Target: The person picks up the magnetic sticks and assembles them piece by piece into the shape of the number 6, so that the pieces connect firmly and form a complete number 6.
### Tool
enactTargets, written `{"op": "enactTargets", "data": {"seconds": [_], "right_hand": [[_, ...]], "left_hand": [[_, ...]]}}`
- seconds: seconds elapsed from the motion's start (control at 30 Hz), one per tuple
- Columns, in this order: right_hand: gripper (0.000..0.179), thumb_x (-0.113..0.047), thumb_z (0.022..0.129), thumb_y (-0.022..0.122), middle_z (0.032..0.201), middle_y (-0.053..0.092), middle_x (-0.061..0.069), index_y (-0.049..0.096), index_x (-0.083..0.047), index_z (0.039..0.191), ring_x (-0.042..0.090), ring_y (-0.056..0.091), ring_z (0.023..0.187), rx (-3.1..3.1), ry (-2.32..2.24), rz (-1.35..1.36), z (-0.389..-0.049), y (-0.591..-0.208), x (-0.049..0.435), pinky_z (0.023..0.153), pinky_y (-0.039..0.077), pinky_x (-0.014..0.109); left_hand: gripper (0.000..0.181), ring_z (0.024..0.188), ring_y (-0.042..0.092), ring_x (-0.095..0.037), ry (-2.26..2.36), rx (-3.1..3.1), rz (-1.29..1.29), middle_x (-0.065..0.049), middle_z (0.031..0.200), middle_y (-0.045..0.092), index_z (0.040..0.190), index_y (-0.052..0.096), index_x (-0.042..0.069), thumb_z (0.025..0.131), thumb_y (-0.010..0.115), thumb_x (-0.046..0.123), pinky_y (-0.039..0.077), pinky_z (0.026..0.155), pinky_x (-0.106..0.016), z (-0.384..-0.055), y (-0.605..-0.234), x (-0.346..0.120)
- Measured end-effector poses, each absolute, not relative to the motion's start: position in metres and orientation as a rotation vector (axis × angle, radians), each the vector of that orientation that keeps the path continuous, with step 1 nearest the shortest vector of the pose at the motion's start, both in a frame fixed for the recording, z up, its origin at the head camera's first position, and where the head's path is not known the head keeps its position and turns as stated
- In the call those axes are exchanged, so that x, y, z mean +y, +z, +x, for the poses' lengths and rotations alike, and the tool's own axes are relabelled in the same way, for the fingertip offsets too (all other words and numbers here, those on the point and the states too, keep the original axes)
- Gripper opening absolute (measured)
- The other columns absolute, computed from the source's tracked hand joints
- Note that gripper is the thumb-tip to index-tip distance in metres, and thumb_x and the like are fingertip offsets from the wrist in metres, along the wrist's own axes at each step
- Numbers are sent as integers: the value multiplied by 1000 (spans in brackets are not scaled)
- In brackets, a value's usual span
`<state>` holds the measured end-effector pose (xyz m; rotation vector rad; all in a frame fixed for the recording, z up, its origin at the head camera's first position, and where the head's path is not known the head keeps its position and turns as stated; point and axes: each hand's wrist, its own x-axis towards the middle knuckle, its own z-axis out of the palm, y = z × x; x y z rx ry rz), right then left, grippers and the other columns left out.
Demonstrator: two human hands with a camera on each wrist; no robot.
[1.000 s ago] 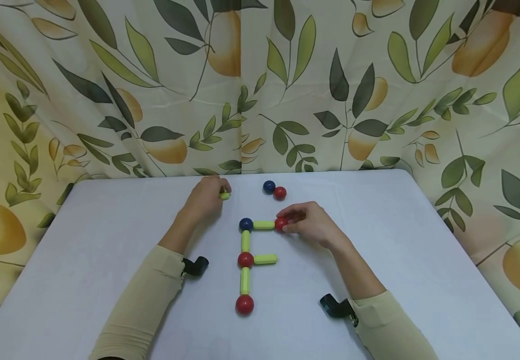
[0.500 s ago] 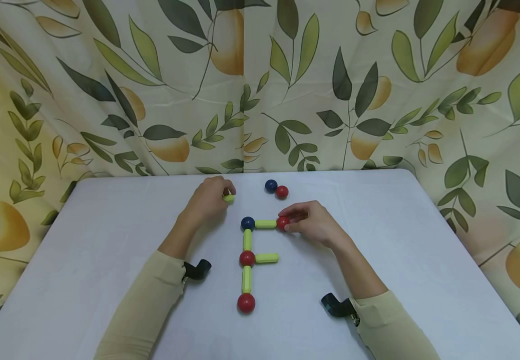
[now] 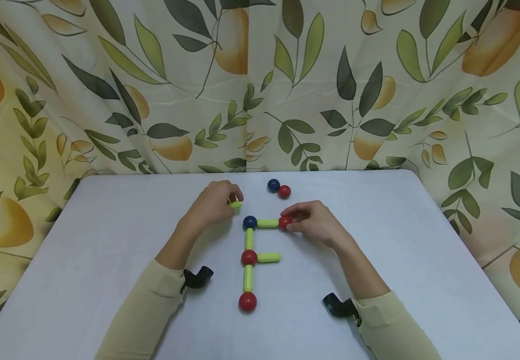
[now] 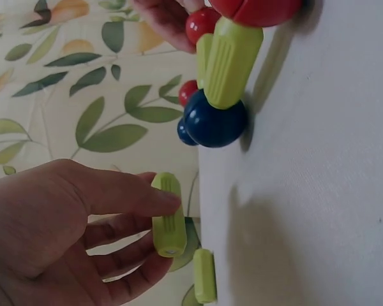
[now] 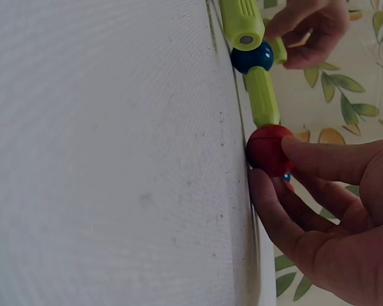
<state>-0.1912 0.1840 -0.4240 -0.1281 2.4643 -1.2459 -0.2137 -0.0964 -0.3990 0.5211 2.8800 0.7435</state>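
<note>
My left hand (image 3: 214, 204) pinches a yellow-green magnetic rod (image 4: 170, 220) between thumb and fingers, raised over the table just beyond and left of a blue ball (image 3: 249, 222). From that ball a rod (image 3: 267, 223) runs right to a red ball (image 5: 268, 152), which my right hand (image 3: 316, 223) holds between thumb and fingertips. Another rod (image 3: 249, 239) leads down to a middle red ball (image 3: 249, 257), with a side rod (image 3: 269, 257) pointing right. Below it, one more rod (image 3: 248, 278) joins a bottom red ball (image 3: 247, 302). Together they lie in an F shape.
A loose blue ball (image 3: 274, 185) and red ball (image 3: 284, 191) sit side by side near the far edge of the white table (image 3: 354, 200). In the left wrist view, another rod (image 4: 204, 275) lies beyond my left hand. A leaf-patterned curtain (image 3: 287, 100) hangs behind the table.
My left hand has moved right and nearer with its rod, closer to the blue corner ball. My right hand stays on the red ball. The head view has shifted slightly.
</note>
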Motion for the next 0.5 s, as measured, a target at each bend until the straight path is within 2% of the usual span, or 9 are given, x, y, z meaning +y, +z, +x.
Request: {"op": "enactTargets", "data": {"seconds": [0.5], "right_hand": [[33,-9,92,77,117,76,10,75,-9,125,25,66,104,2459,-1252,-143,-190,-422,184,82,53,27]], "left_hand": [[27,93,62,-22,731,2779,608,-5,99,69,113,76,9,87,75,0,56,82,-33,-183,-378,-92]]}}
